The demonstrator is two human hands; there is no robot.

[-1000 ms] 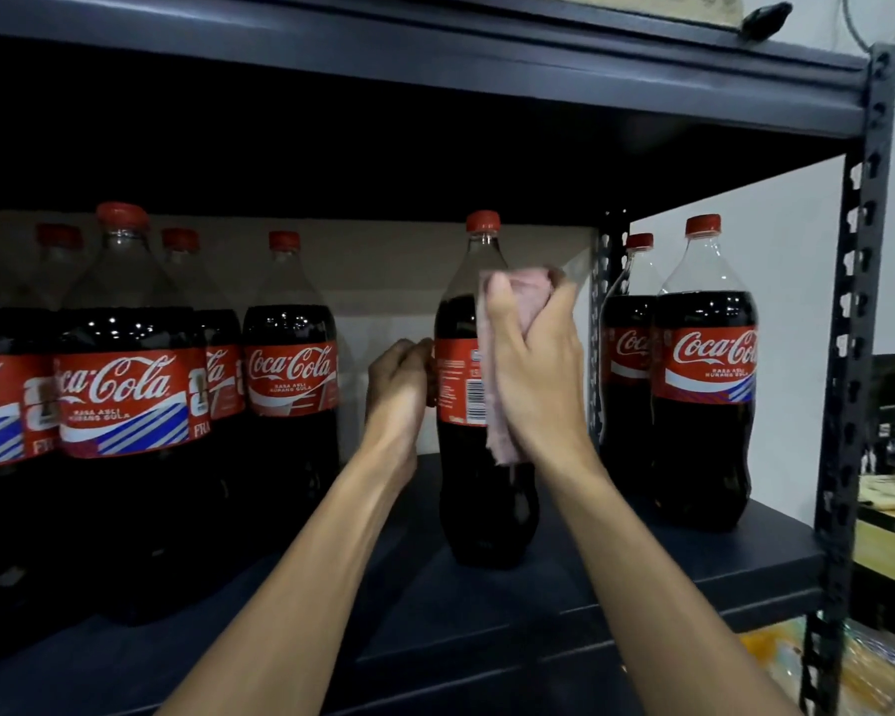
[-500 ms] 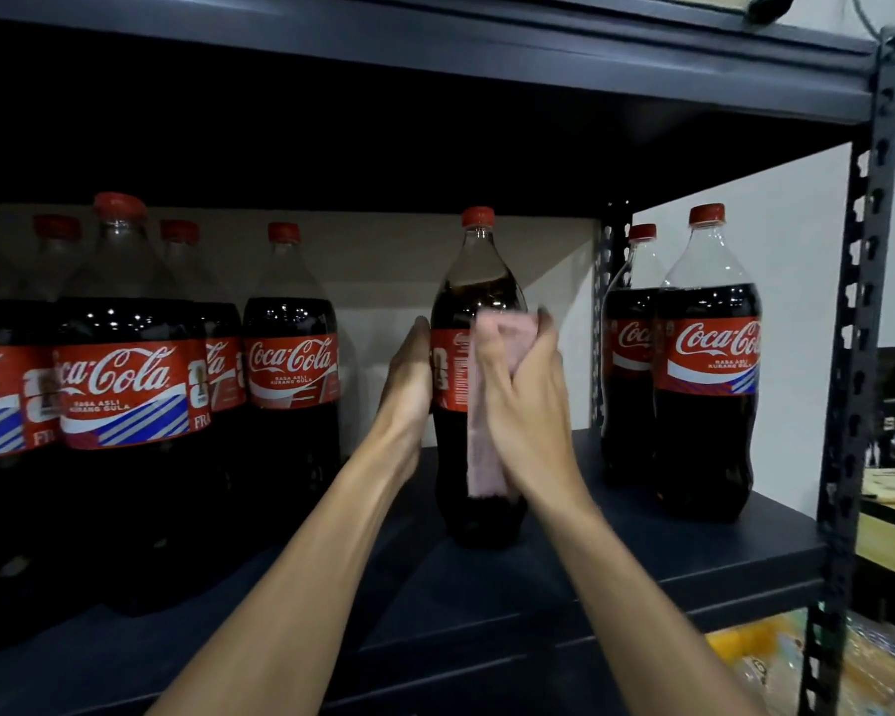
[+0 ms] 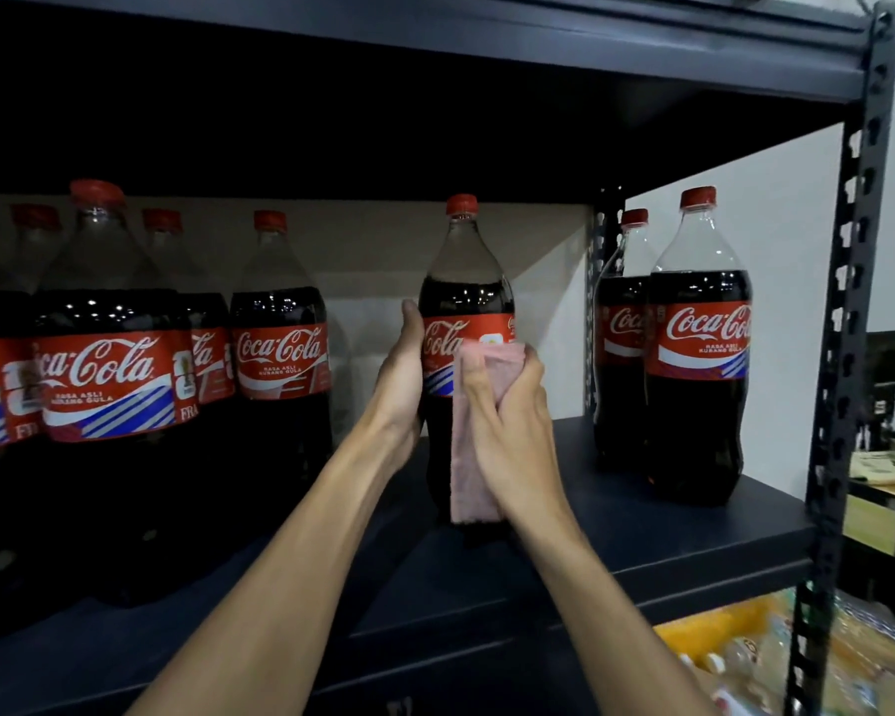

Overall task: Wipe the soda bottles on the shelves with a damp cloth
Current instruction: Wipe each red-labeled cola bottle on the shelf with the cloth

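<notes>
Cloth (image 3: 471,483) lower on bottle (image 3: 466,297)

Eight soda bottles (image 3: 280,364) stand on one shelf (image 3: 693,540): one held bottle (image 3: 466,297) in the left grip (image 3: 401,385), five left of it, two right of the right grip (image 3: 512,421). There is one pink cloth (image 3: 474,457).

My left hand (image 3: 401,374) steadied a cola bottle (image 3: 463,297) on the dark shelf (image 3: 641,540) while my right hand (image 3: 507,405) pressed a pink cloth (image 3: 468,457) against it.

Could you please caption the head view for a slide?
Left hand steadies a cola bottle on the shelf; right hand presses a pink cloth against it.
</notes>
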